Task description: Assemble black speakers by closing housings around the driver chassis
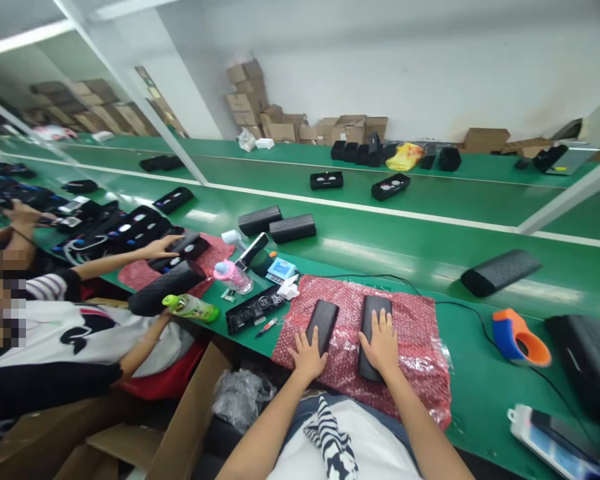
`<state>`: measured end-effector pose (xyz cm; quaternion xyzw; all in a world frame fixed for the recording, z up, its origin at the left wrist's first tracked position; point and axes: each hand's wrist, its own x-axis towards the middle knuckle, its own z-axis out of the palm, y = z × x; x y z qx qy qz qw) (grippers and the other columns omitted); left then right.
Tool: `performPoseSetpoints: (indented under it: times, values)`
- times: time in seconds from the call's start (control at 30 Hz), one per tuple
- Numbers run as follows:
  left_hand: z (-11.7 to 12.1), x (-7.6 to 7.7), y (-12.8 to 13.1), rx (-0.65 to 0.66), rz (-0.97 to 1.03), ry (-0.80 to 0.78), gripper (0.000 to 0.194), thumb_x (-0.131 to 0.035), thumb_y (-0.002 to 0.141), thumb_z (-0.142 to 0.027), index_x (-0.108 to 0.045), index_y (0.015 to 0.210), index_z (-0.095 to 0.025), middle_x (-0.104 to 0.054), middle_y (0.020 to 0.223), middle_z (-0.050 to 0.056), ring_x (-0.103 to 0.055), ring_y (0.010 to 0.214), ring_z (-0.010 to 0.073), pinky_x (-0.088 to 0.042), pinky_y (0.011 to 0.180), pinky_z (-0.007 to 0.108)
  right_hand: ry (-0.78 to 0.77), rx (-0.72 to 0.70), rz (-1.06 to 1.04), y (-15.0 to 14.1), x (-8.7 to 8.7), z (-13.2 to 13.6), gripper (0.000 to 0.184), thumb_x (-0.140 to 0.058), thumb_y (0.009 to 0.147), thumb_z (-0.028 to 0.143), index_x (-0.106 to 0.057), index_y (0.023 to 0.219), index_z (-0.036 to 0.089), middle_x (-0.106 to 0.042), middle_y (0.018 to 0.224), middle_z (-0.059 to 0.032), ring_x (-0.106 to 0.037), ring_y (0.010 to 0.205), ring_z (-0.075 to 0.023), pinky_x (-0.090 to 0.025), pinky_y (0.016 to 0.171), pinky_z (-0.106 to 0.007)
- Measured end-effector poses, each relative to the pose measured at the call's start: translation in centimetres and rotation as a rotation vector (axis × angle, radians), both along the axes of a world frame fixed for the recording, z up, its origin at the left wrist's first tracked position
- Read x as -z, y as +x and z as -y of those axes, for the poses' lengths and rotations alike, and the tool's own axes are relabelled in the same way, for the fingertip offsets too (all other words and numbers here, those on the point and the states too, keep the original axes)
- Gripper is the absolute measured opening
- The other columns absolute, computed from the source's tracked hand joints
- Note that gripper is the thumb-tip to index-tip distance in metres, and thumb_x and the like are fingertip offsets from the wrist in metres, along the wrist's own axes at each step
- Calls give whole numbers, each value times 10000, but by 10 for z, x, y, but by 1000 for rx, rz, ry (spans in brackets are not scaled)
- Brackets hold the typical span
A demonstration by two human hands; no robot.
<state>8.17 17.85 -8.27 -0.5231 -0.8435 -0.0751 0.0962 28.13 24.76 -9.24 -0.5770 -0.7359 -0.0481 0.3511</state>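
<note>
The green counter (470, 387) supports a red bubble-wrap sheet (423, 340), the landmark here, apparently laid as padding against scratches. On the sheet lie two dark, elongated cases, the larger right case (369, 367) and the smaller left case (326, 315), set apart, perhaps so that each can be steadied separately. The right hand (384, 347) rests palm down on the former, fingers extended; the left hand (307, 359), fingers spread, touches the latter's near end. Neither hand wraps around its case; the contact suggests light steadying. Left of the sheet lies an open black housing (250, 313); right of it stands an orange-and-blue ring-shaped object (504, 337). Just beside the sheet's left edge lies a small red-and-white tool (268, 327).
</note>
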Motion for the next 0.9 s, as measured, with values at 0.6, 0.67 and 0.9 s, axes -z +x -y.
performPoseSetpoints:
  times: [0.6, 0.67, 0.9]
  values:
    - [-21, -43, 126, 411, 685, 171, 1147, -660, 681, -505, -31, 1526, -50, -281, 1477, 254, -347, 1356, 336, -303, 1109, 408, -665, -562, -1462, 30, 54, -47, 798, -768, 466, 610, -539, 1067, 138, -634, 1033, -117, -615, 996, -294, -536, 690, -301]
    - [-28, -43, 112, 356, 757, 152, 1326, -760, 561, -539, 23, 1533, -91, -179, 1518, 252, -258, 1400, 350, -243, 1139, 420, -603, -566, -1423, 23, 46, -45, 739, -743, 498, 627, -556, 1018, 137, -637, 991, -111, -619, 966, -295, -534, 686, -316]
    - [-31, -6, 64, 551, 1382, 373, 1347, -836, 448, -300, -44, 1534, -214, -367, 1454, 162, -489, 1229, 291, -422, 1000, 393, -439, -749, -1333, 17, 35, -11, 783, -751, 553, 518, -498, 1201, 159, -540, 1183, -115, -592, 896, -223, -506, 752, -334]
